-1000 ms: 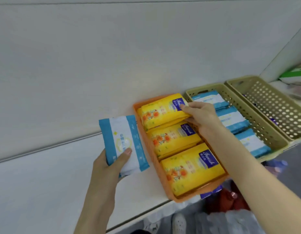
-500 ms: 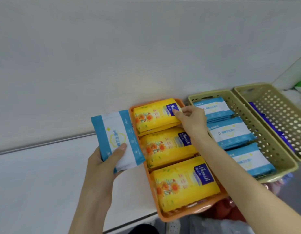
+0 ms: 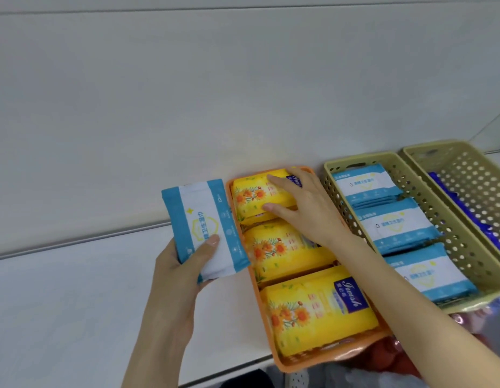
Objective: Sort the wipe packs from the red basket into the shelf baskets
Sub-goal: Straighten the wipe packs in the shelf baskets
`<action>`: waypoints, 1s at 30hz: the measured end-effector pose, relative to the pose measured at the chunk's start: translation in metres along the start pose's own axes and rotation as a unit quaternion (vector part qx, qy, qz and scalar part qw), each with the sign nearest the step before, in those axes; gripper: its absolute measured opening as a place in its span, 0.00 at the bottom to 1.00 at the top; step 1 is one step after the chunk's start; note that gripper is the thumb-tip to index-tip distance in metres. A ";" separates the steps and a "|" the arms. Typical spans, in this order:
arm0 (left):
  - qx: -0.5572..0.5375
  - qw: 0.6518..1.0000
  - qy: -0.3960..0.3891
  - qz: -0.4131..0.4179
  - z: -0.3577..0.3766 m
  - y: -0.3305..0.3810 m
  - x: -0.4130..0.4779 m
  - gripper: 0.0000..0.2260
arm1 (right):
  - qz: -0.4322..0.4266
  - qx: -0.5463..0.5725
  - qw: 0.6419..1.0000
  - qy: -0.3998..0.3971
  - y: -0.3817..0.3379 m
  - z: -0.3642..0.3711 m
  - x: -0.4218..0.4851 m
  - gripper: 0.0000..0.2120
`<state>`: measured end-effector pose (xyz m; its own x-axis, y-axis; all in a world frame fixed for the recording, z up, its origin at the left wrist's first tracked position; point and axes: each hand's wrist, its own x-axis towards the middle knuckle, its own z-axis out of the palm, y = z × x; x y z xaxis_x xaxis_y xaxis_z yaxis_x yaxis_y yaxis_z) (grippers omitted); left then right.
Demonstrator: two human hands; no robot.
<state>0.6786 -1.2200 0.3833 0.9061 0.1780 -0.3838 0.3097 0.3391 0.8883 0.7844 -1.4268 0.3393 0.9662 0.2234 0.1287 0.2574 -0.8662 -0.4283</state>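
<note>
My left hand (image 3: pixel 178 275) grips a blue-and-white wipe pack (image 3: pixel 204 219), held upright just left of the orange basket (image 3: pixel 313 366) on the white shelf. The orange basket holds three yellow flower-print packs in a row. My right hand (image 3: pixel 307 211) lies on the far yellow pack (image 3: pixel 254 194), fingers stretched flat across its top and thumb against its near side. Right of it, an olive perforated basket (image 3: pixel 337 163) holds three blue-and-white packs (image 3: pixel 397 228) like the one I hold.
A second olive basket (image 3: pixel 473 175) at the far right holds dark blue packs (image 3: pixel 453 200). Bare white shelf (image 3: pixel 61 303) stretches to the left, with the back wall close behind. Something red (image 3: pixel 383 355) shows below the shelf's front edge.
My right hand went from pinching the far yellow pack's right end to lying flat over it; the pack now sits low in the basket. My left hand keeps its pack.
</note>
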 end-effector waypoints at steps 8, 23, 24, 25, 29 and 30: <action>0.099 0.990 -0.098 -0.005 -0.004 0.010 0.001 0.13 | 0.052 0.113 0.992 0.000 -0.013 -0.015 -0.005 0.25; 0.190 0.961 -0.173 0.100 0.137 -0.019 -0.028 0.07 | 0.256 0.607 0.739 0.138 0.042 -0.115 -0.165 0.29; 0.184 0.963 -0.176 0.088 0.148 -0.024 -0.031 0.05 | 0.258 0.584 0.758 0.136 0.057 -0.122 -0.169 0.26; 0.180 0.964 -0.179 0.077 0.158 -0.029 -0.034 0.04 | 0.261 0.559 0.775 0.138 0.072 -0.131 -0.170 0.23; 0.144 0.975 -0.159 0.055 0.194 -0.042 -0.046 0.09 | 0.238 0.434 0.858 0.134 0.120 -0.168 -0.165 0.19; 0.133 0.978 -0.150 0.056 0.203 -0.044 -0.049 0.08 | 0.222 0.430 0.869 0.099 0.128 -0.174 -0.162 0.21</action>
<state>0.6789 -1.4309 0.4140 0.9699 -0.0925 -0.2251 0.2321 0.0743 0.9698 0.6584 -1.6514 0.4194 0.9737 -0.2020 -0.1050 -0.1410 -0.1733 -0.9747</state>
